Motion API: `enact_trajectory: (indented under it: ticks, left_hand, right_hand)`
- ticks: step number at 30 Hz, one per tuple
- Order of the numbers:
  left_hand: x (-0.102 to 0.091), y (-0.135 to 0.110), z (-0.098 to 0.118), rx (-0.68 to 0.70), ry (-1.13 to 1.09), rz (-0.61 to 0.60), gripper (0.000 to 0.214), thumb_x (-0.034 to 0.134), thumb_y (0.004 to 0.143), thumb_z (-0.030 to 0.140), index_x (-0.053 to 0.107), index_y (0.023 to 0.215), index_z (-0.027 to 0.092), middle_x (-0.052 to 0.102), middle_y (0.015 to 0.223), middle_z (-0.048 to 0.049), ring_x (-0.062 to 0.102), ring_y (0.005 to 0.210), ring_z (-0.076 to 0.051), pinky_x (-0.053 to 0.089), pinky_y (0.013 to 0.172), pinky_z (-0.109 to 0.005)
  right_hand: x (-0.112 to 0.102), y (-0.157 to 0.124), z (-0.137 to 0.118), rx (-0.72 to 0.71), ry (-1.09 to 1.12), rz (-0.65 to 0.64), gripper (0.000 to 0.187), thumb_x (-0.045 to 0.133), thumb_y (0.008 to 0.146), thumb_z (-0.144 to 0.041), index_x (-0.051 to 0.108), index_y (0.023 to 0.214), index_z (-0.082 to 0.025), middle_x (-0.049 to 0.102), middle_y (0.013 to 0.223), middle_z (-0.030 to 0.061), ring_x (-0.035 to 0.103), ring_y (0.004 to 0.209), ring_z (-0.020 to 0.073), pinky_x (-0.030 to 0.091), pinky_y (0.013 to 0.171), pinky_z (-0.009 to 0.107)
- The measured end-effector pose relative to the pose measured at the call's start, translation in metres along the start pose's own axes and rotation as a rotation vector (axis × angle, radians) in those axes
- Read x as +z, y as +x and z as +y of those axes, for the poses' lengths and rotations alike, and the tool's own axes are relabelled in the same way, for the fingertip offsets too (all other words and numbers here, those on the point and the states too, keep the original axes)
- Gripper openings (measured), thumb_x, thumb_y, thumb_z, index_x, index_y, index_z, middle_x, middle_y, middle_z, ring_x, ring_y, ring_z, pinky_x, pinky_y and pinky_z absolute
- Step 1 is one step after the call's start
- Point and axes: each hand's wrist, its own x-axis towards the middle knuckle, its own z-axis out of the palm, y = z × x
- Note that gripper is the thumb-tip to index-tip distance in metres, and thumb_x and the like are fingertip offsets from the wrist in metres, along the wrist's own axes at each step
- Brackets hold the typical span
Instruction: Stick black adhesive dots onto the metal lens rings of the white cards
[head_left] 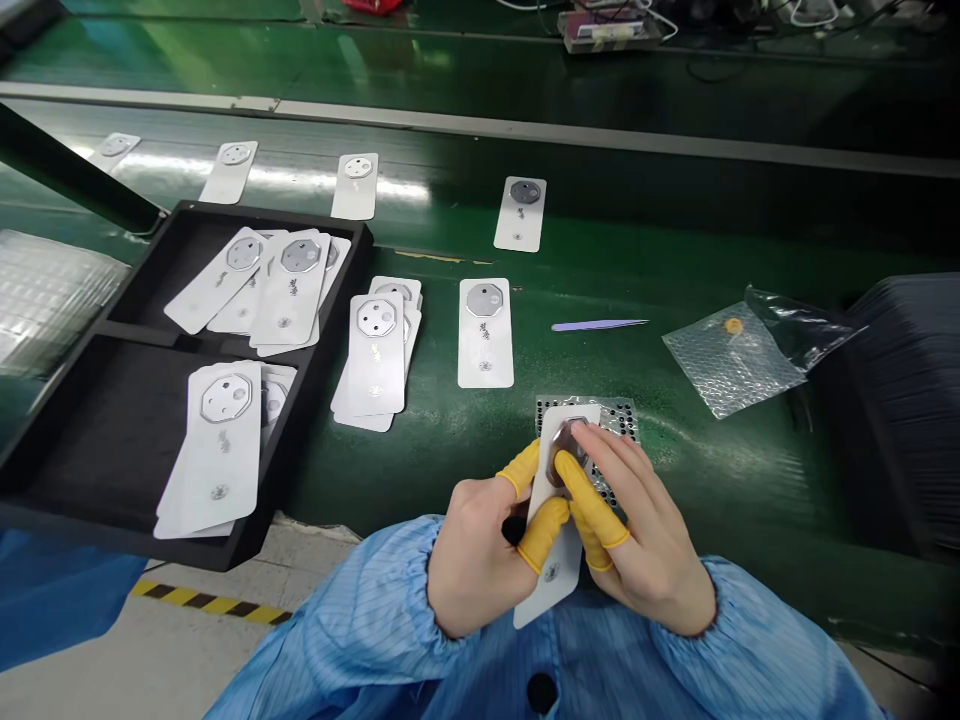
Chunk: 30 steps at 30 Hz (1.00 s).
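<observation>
1 white panel point(551, 592), held tilted in front of the bench point(420, 470).
The left hand point(486, 540) grips its left edge with yellow-capped thumb and finger; the right hand point(646, 530), fingers bent, touches its dark disc point(568, 438). A dotted sheet point(621, 412) shows behind, with tweezers point(596, 325) beyond and a clear bag point(724, 360) to the right. The left-side tray point(75, 430) holds 2 piles point(225, 445).
</observation>
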Motion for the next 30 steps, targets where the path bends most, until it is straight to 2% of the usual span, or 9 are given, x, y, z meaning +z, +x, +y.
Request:
enact_trajectory:
  ticks: [3, 6, 10, 13, 17, 19, 22, 25, 30]
  left_hand:
    - [0.0, 0.0, -0.003, 0.022, 0.043, 0.056, 0.019, 0.059, 0.079, 0.015, 0.054, 0.06, 0.019, 0.051, 0.047, 0.0028, 0.047, 0.04, -0.01, 0.04, 0.04, -0.022]
    - [0.002, 0.001, -0.005, 0.007, -0.005, 0.077, 0.023, 0.059, 0.079, 0.017, 0.052, 0.058, 0.018, 0.05, 0.047, 0.0022, 0.047, 0.041, -0.01, 0.041, 0.04, -0.022]
    - [0.003, 0.003, -0.002, -0.094, -0.296, -0.006, 0.006, 0.061, 0.081, 0.016, 0.066, 0.084, 0.015, 0.064, 0.059, -0.0001, 0.058, 0.05, -0.012, 0.051, 0.048, -0.021]
    - [0.004, 0.004, 0.0, -0.166, -0.509, -0.028, 0.026, 0.064, 0.081, 0.018, 0.066, 0.107, 0.015, 0.069, 0.067, -0.0017, 0.064, 0.056, -0.014, 0.055, 0.054, -0.021]
    - [0.005, 0.004, -0.002, -0.254, -0.752, -0.048, 0.034, 0.065, 0.083, 0.021, 0.062, 0.116, 0.014, 0.073, 0.073, -0.0047, 0.067, 0.06, -0.014, 0.056, 0.057, -0.02]
    - [0.006, 0.005, -0.003, -0.304, -0.852, -0.072, 0.032, 0.066, 0.082, 0.022, 0.062, 0.114, 0.014, 0.073, 0.075, -0.0061, 0.068, 0.061, -0.014, 0.056, 0.058, -0.021]
    - [0.007, 0.009, -0.006, -0.317, -0.873, -0.07, 0.026, 0.068, 0.081, 0.024, 0.066, 0.104, 0.013, 0.074, 0.079, -0.008, 0.068, 0.062, -0.014, 0.056, 0.058, -0.021]
    - [0.008, 0.014, -0.008, -0.309, -0.809, -0.006, 0.019, 0.069, 0.08, 0.028, 0.07, 0.089, 0.012, 0.073, 0.072, -0.0069, 0.066, 0.058, -0.012, 0.054, 0.054, -0.018]
    - [0.004, 0.016, -0.013, -0.291, -0.703, 0.072, 0.024, 0.073, 0.075, 0.033, 0.071, 0.069, 0.01, 0.068, 0.057, -0.0041, 0.058, 0.046, -0.009, 0.047, 0.043, -0.016]
  right_hand:
    - [-0.001, 0.002, -0.001, 0.012, 0.073, -0.047, 0.079, 0.046, 0.073, -0.001, 0.023, 0.148, -0.013, 0.017, 0.155, 0.0154, 0.03, 0.137, 0.0387, 0.042, 0.102, 0.06]
    - [0.002, 0.003, 0.001, 0.035, 0.11, -0.049, 0.078, 0.046, 0.076, -0.002, 0.022, 0.149, -0.015, 0.019, 0.155, 0.013, 0.03, 0.138, 0.0365, 0.043, 0.103, 0.059]
    - [0.004, 0.002, 0.005, 0.035, 0.169, 0.043, 0.07, 0.048, 0.08, -0.005, 0.03, 0.146, -0.018, 0.024, 0.154, 0.0115, 0.035, 0.135, 0.0354, 0.044, 0.102, 0.058]
    - [0.004, 0.002, 0.006, 0.047, 0.196, 0.11, 0.066, 0.048, 0.082, -0.008, 0.032, 0.145, -0.018, 0.031, 0.151, 0.0117, 0.038, 0.134, 0.0343, 0.044, 0.102, 0.057]
    - [0.006, 0.003, 0.002, 0.146, 0.262, 0.269, 0.06, 0.05, 0.083, -0.008, 0.039, 0.142, -0.018, 0.041, 0.146, 0.0103, 0.044, 0.13, 0.0326, 0.044, 0.103, 0.056]
    - [0.01, 0.001, -0.001, 0.341, 0.351, 0.361, 0.06, 0.053, 0.083, -0.01, 0.041, 0.141, -0.021, 0.042, 0.145, 0.0094, 0.047, 0.128, 0.0312, 0.046, 0.102, 0.054]
    - [0.018, -0.004, -0.005, 0.553, 0.5, 0.413, 0.06, 0.058, 0.084, -0.01, 0.042, 0.139, -0.026, 0.058, 0.131, 0.0077, 0.064, 0.109, 0.0242, 0.059, 0.087, 0.04]
    - [0.023, -0.005, -0.009, 0.551, 0.483, 0.47, 0.056, 0.064, 0.08, -0.01, 0.052, 0.132, -0.027, 0.07, 0.11, 0.0046, 0.07, 0.089, 0.0207, 0.064, 0.073, 0.032]
    - [0.02, -0.001, -0.014, 0.472, 0.436, 0.486, 0.056, 0.066, 0.076, -0.005, 0.057, 0.127, -0.025, 0.067, 0.116, 0.0059, 0.07, 0.093, 0.0225, 0.064, 0.074, 0.034]
